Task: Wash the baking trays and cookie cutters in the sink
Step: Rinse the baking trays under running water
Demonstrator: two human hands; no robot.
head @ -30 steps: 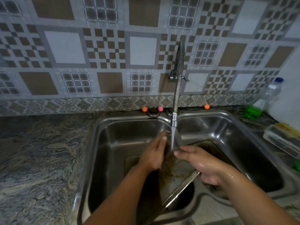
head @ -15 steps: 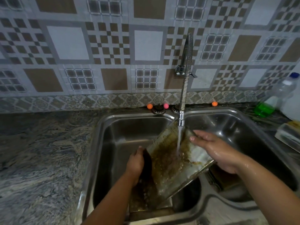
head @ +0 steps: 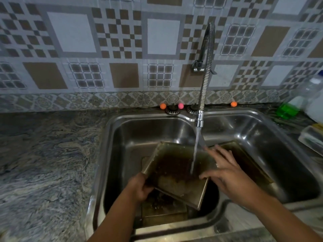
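A greasy, brown-stained square baking tray (head: 176, 170) is held tilted over the left basin of the double steel sink (head: 122, 130). Water from the coiled tap (head: 203, 95) runs onto its dirty inner face. My left hand (head: 139, 187) grips the tray's near left corner. My right hand (head: 227, 173) lies with fingers spread on the tray's right rim, thumb against the inner face. A second dirty tray (head: 164, 212) lies below in the left basin. A third dark tray (head: 250, 163) leans in the right basin. No cookie cutters are visible.
Grey marbled stone counter (head: 43, 163) spreads to the left. At the right stand a bottle with green liquid (head: 293, 105) and a soap or sponge box (head: 312, 137). Small orange and pink balls (head: 162, 106) sit along the tiled wall behind the sink.
The tray has been turned and lowered, so its stained inside now faces up under the stream. My left hand moved down to its near corner. My right hand slid onto the right rim.
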